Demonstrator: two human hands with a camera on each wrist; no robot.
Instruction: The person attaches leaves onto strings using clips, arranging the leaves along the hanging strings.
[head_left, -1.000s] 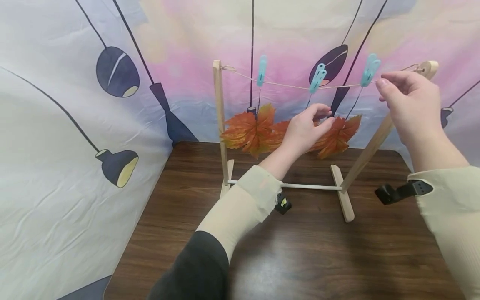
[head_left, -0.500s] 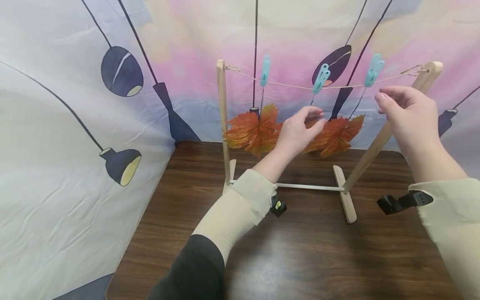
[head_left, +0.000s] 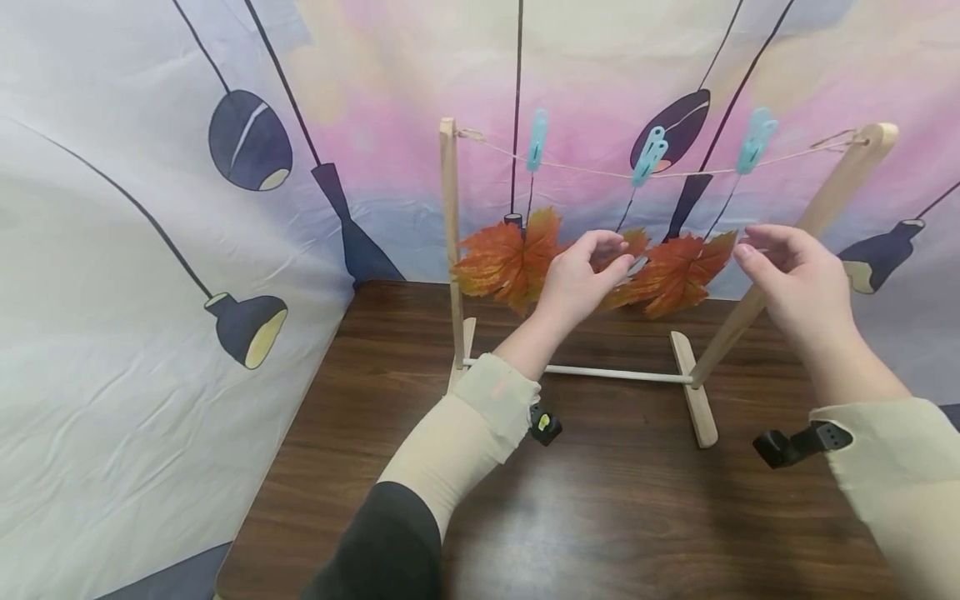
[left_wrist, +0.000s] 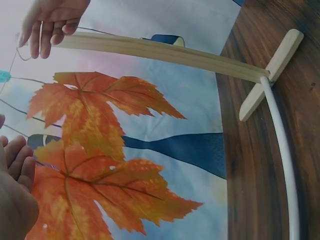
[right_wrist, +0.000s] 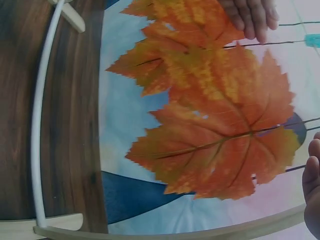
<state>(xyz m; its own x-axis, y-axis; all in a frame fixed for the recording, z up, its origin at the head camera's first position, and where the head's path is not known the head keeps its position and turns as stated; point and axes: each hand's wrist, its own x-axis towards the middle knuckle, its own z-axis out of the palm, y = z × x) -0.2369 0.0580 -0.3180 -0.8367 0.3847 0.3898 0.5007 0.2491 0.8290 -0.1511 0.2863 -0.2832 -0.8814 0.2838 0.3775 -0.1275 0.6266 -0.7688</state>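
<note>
Orange artificial maple leaves hang by their stems from a string, each under a light-blue clothespin. The left leaf [head_left: 510, 265] hangs under the left clothespin [head_left: 537, 142], the right leaf [head_left: 678, 273] under the right clothespin [head_left: 756, 142]. Partly behind my left hand [head_left: 581, 279] is the middle leaf, below the middle clothespin [head_left: 649, 157]. That hand's fingers are loosely bent, with nothing between them. My right hand [head_left: 798, 283] is just right of the right leaf, also loosely bent and holding nothing. In the right wrist view, leaves [right_wrist: 215, 135] overlap; whether fingers touch them I cannot tell.
The string [head_left: 585, 170] spans two wooden posts, the left post [head_left: 452, 242] and the right post [head_left: 832, 196]. A white rod [head_left: 615, 373] joins their feet on the dark wooden table [head_left: 600, 517]. A printed cloth [head_left: 360, 83] hangs behind.
My right hand has come down from the string beside the right clothespin to the level of the leaves. My left hand has drawn a little left and down. The clothespins stay on the string.
</note>
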